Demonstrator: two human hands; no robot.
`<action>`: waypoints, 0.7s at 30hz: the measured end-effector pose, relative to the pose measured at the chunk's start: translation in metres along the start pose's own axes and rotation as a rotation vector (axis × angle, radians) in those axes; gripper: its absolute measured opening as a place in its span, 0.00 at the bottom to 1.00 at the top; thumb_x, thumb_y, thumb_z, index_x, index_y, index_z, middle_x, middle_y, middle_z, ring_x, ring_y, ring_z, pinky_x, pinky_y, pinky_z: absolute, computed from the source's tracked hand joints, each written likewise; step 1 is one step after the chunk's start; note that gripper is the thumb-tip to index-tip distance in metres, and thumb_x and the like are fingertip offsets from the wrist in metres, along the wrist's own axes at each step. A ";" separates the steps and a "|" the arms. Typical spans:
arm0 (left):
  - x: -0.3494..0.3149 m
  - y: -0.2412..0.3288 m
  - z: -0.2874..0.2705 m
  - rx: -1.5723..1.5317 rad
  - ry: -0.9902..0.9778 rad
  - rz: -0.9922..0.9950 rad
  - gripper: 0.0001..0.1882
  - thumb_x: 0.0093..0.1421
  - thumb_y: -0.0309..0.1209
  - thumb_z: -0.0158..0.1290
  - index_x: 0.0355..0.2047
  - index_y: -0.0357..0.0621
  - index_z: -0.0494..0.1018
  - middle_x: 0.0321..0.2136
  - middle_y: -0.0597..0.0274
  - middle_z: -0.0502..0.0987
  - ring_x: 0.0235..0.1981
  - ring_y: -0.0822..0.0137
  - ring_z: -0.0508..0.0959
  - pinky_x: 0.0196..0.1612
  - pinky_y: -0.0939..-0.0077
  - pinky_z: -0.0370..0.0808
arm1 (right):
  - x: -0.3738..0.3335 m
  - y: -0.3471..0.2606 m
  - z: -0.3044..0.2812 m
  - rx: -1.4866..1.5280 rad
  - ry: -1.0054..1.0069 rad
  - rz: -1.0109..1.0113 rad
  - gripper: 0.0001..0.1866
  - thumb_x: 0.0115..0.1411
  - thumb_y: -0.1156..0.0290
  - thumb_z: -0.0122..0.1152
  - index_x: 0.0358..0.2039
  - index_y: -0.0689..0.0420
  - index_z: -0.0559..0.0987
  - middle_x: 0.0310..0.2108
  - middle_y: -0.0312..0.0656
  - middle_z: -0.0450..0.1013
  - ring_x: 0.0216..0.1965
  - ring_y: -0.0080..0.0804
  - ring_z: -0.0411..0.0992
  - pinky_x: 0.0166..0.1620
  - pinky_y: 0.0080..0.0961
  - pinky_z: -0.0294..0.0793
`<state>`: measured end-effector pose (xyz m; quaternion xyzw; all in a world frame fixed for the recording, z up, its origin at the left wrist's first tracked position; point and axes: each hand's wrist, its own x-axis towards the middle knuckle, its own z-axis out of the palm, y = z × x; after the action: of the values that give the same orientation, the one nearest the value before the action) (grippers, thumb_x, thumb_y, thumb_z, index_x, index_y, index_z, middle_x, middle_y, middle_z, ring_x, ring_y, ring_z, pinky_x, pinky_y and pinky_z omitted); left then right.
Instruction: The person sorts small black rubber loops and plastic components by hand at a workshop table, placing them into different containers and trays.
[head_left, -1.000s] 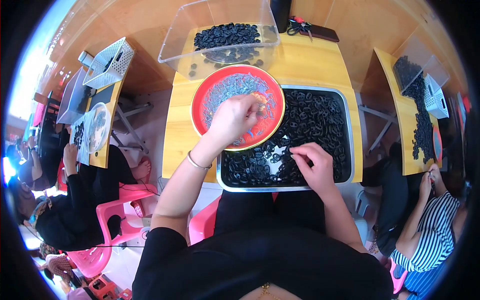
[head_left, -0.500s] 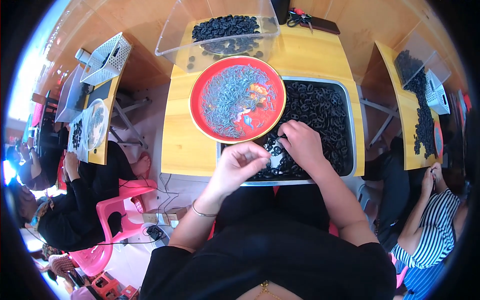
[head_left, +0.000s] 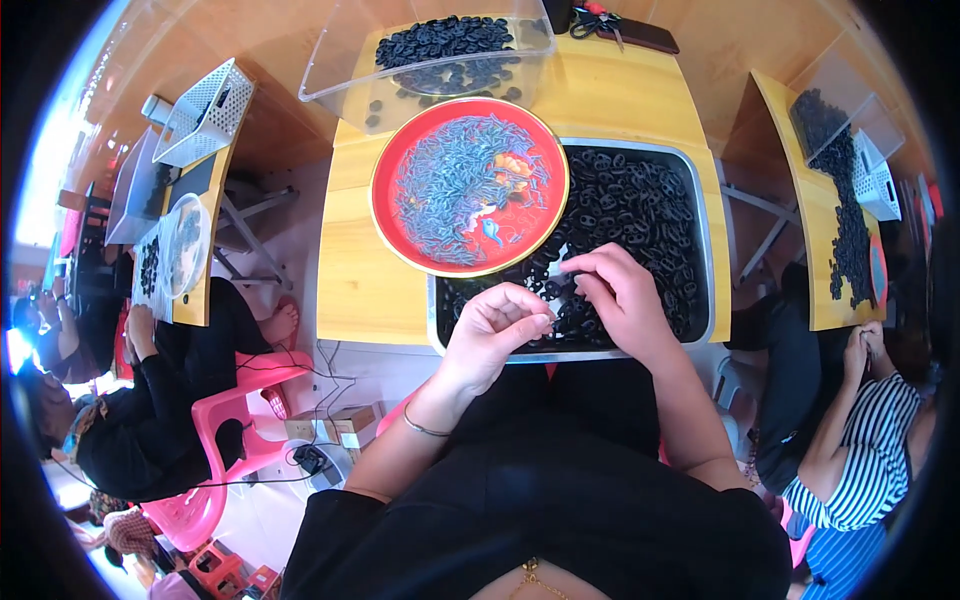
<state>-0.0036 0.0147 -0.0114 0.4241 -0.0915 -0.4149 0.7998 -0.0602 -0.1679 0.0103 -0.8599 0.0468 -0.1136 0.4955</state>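
My left hand (head_left: 500,328) is closed in a pinch over the near side of a metal tray (head_left: 707,325); whatever its fingertips hold is too small to make out. To its right, my right hand (head_left: 622,300) curls thumb and fingers together above the tray, and what lies between them cannot be made out. Many flat black oval pieces with holes (head_left: 640,205) fill the tray. A whitish patch shows among them between my hands. Overlapping the tray's left part is a round red dish (head_left: 400,235) with a gold rim, holding many small thin grey-blue pieces (head_left: 440,190).
A clear plastic bin (head_left: 345,85) with black round pieces (head_left: 445,40) stands at the table's back. Scissors (head_left: 597,20) and a dark flat case (head_left: 648,36) lie behind right. People sit at side tables (head_left: 212,240) left and right, on pink chairs (head_left: 245,410).
Both hands have shifted slightly right; my right hand's index finger is now straighter. The view has tilted a little, so the dish and tray appear slightly higher.
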 end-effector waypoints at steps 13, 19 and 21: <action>0.004 -0.002 0.005 0.058 0.072 0.218 0.10 0.53 0.13 0.52 0.34 0.38 0.70 0.31 0.62 0.76 0.35 0.75 0.76 0.42 0.83 0.73 | -0.016 -0.023 0.008 0.326 0.037 0.111 0.07 0.52 0.80 0.58 0.33 0.62 0.78 0.29 0.40 0.75 0.30 0.22 0.74 0.33 0.17 0.72; 0.003 -0.003 0.005 0.101 0.070 0.229 0.11 0.52 0.13 0.53 0.35 0.38 0.69 0.31 0.62 0.75 0.34 0.76 0.76 0.41 0.84 0.73 | -0.013 -0.024 0.009 0.178 0.091 -0.054 0.07 0.49 0.81 0.60 0.31 0.62 0.78 0.26 0.41 0.72 0.25 0.26 0.72 0.29 0.18 0.71; 0.004 -0.002 0.004 0.098 0.073 0.226 0.11 0.52 0.13 0.53 0.35 0.38 0.69 0.31 0.63 0.75 0.34 0.76 0.75 0.41 0.84 0.73 | -0.013 -0.024 0.010 0.160 0.092 -0.030 0.06 0.49 0.81 0.60 0.30 0.62 0.77 0.26 0.41 0.72 0.25 0.25 0.72 0.29 0.18 0.70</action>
<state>-0.0049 0.0088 -0.0112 0.4646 -0.1297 -0.3012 0.8226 -0.0717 -0.1448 0.0247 -0.8121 0.0475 -0.1635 0.5581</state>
